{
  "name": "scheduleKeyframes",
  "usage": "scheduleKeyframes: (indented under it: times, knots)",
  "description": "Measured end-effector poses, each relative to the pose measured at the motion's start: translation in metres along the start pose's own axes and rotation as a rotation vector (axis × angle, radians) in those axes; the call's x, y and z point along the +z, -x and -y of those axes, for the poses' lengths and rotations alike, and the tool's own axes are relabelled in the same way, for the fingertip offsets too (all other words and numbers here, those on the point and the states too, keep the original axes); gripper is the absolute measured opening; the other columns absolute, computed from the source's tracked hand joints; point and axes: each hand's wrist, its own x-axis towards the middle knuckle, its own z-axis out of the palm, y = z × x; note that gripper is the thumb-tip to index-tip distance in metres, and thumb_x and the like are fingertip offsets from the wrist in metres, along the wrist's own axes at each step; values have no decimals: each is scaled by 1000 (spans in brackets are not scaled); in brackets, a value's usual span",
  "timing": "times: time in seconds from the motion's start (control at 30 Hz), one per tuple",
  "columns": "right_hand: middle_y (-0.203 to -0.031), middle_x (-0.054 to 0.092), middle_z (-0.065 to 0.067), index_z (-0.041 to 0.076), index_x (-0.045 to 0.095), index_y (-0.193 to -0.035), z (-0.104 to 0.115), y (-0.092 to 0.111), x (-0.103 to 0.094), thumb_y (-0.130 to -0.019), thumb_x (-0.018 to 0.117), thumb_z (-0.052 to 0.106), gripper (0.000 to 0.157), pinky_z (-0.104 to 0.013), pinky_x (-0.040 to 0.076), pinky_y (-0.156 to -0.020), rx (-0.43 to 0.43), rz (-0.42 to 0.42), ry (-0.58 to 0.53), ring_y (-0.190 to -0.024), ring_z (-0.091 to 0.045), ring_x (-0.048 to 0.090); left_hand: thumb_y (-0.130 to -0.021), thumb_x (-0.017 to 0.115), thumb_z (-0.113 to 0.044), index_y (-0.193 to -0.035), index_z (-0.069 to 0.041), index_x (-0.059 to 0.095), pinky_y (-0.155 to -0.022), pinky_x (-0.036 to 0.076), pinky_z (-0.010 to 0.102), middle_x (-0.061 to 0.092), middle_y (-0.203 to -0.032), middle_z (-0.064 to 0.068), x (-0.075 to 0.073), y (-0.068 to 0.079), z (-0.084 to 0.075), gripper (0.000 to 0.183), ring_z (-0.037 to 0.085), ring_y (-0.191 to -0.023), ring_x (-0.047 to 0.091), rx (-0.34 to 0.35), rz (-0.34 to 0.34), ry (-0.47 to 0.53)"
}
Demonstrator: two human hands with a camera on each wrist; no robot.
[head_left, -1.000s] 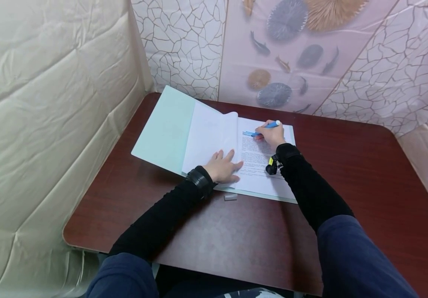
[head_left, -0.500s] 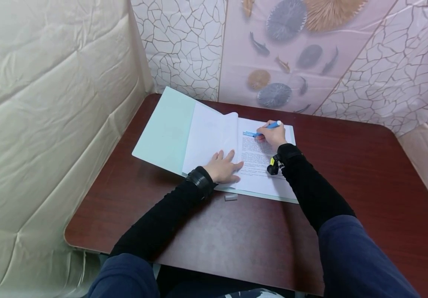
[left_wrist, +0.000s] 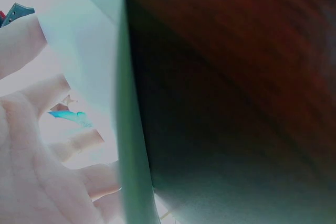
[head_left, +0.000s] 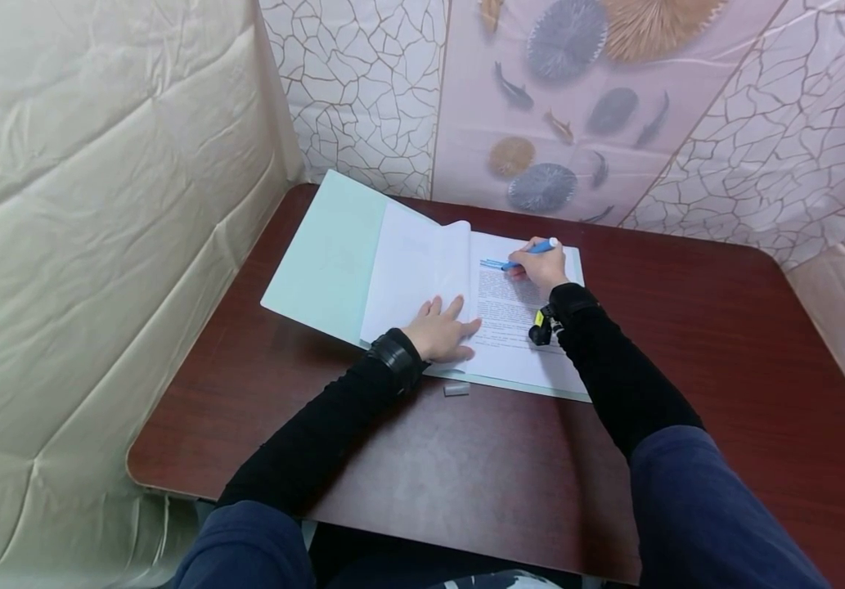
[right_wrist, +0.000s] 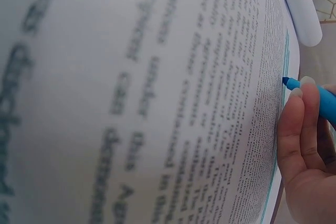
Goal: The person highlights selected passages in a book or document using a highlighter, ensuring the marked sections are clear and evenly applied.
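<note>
A pale green folder [head_left: 322, 254] lies spread on the table, holding a stack of white sheets. On its right side is a printed page [head_left: 505, 319] with blue lines drawn across the top rows of text. My right hand [head_left: 540, 266] pinches a blue highlighter [right_wrist: 326, 102], its dark blue tip at the page in the right wrist view. My left hand [head_left: 442, 331] rests with fingers spread on the turned-back sheets [head_left: 411, 262] and the inner edge of the printed page. In the left wrist view, those fingers show beside the folder's edge [left_wrist: 126, 103].
A small grey cap-like piece [head_left: 456, 390] lies on the brown table [head_left: 466, 466] just in front of the folder. Patterned cloth [head_left: 363, 90] hangs behind the table, and a cream quilted cloth [head_left: 98, 245] stands along its left side.
My right hand has shifted slightly to the right with the highlighter along the top text lines. The left hand has stayed in place on the sheets.
</note>
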Motion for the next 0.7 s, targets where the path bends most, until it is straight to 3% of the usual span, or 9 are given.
scheduleKeyframes:
  times: [0.7]
  knots:
    - [-81,75,-11,7,58,-84,-3,-1,-6,-87,69,14,14,-32,59,-67,15,4,-2,-69,-18,73,-98,47,-49,-152,-30,29,-120,13,54,10,-163,14,0,0,0,60,47,-147,12,0,3,13]
